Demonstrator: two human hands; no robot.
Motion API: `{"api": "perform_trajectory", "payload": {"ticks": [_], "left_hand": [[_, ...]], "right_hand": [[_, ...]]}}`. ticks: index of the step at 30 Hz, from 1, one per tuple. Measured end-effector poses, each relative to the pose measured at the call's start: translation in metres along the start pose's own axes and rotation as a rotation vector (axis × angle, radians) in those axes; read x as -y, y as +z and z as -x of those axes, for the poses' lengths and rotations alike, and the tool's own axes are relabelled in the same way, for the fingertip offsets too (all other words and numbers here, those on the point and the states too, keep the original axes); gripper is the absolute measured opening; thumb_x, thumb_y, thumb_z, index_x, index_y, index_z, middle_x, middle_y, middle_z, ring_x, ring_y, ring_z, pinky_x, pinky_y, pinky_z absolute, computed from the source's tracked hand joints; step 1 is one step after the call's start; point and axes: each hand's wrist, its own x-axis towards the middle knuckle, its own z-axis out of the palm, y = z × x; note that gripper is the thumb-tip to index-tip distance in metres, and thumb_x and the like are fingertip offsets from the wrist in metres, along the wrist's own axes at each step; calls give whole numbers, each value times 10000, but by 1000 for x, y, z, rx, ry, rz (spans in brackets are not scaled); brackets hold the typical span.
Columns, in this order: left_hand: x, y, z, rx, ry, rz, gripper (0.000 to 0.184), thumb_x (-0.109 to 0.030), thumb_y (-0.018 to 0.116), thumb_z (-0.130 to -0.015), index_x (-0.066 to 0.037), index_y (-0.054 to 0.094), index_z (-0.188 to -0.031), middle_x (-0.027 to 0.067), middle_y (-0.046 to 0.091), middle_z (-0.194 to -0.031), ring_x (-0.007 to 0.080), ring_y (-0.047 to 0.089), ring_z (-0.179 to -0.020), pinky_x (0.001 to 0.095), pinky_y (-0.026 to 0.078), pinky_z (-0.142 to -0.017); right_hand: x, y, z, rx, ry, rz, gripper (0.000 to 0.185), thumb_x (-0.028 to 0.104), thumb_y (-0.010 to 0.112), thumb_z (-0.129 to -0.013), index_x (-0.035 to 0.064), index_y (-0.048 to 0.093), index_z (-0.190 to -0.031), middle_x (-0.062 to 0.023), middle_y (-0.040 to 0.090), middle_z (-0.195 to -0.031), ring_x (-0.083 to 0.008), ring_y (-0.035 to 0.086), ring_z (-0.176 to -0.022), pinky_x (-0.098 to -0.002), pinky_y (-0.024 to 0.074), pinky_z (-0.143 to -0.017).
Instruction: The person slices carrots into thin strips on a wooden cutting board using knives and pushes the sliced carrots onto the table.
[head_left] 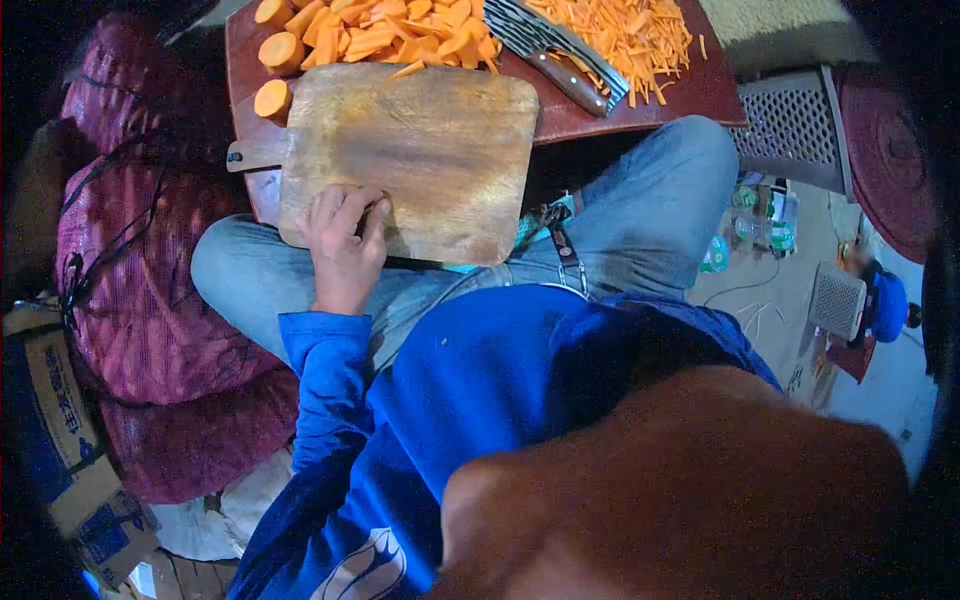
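Observation:
My left hand (345, 238) rests palm down on the lower left part of a wooden cutting board (430, 130). Its fingers are bent, a gap shows between thumb and forefinger, and I see nothing held. A large blurred brown shape, apparently my right hand (680, 490), fills the lower right very close to the camera; its fingers cannot be made out. Beyond the board lies a knife (555, 55) with a dark patterned blade and a brown handle. Sliced carrots (400, 30) are heaped to its left, and shredded carrot (640, 40) to its right.
Thick carrot chunks (272, 98) line the left of the red table (710, 85). Purple mesh sacks (170, 290) and a cardboard box (70, 430) stand at left. A grey perforated stool (795, 130) and plastic bottles (755, 230) are at right. Another person (885, 300) sits farther right.

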Motion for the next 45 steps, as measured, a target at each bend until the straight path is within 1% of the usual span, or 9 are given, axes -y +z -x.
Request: {"api": "perform_trajectory", "payload": {"ticks": [8,13,21,32,35,41,43,44,45], "left_hand": [[-1,0,-3,-18,-2,4,132,-82,797,-832,-119,737,-944,41,654,-912,257,624,-919,406,392,-869],[-1,0,-3,-31,13,2,132,-89,797,-832,-118,739,-946,45,654,-919,261,623,-917,411,394,-856],[-5,-4,-3,0,28,-20,139,-92,781,-858,-106,739,-990,56,653,-946,276,626,-944,415,396,-877],[-4,-1,-3,-6,6,-14,129,-98,779,-863,-109,736,-984,55,651,-941,276,623,-939,408,380,-879],[-1,-1,3,24,-2,-12,117,-98,778,-863,-111,730,-969,56,649,-926,281,618,-926,409,380,-875],[-5,-3,-5,-36,11,0,131,-78,778,-852,-110,727,-968,66,645,-908,290,613,-913,419,394,-850],[-6,-3,-4,-25,27,-19,147,-72,781,-846,-103,727,-979,73,636,-913,292,611,-923,423,397,-856],[-6,-3,-4,-39,34,-13,147,-72,781,-846,-103,727,-979,73,636,-913,292,611,-923,423,397,-856],[-6,-3,-3,-37,23,-8,144,-71,779,-846,-102,726,-977,72,634,-917,293,610,-925,424,398,-859]], "right_hand": [[-5,-7,-1,-3,-5,36,271,244,723,-995,7,620,-914,-199,661,-981,-262,605,-720,-330,492,-637],[-5,-6,-5,-2,17,41,289,260,733,-992,4,617,-921,-191,652,-986,-262,603,-738,-333,490,-646],[-18,-5,-4,13,2,-45,320,284,748,-987,0,612,-932,-177,637,-993,-262,600,-766,-339,486,-661],[-24,-9,-8,58,-11,-145,365,318,769,-980,-7,605,-948,-158,617,-1004,-262,597,-805,-347,482,-682],[-31,-13,-7,57,-36,-225,378,327,774,-979,-9,603,-952,-152,612,-1006,-262,596,-816,-349,481,-687],[-48,-26,-5,64,7,-393,400,343,784,-975,-12,600,-960,-144,602,-1011,-262,594,-834,-352,478,-697],[-52,-23,1,-45,-18,-511,421,444,726,-1003,54,623,-883,-134,605,-910,-272,581,-752,-369,484,-684],[-51,-24,4,-39,-8,-499,421,444,726,-1003,54,623,-883,-134,605,-910,-272,581,-752,-369,484,-684],[-49,-24,5,-51,43,-551,444,484,716,-989,63,622,-884,-125,603,-943,-271,577,-784,-376,480,-709]]}}
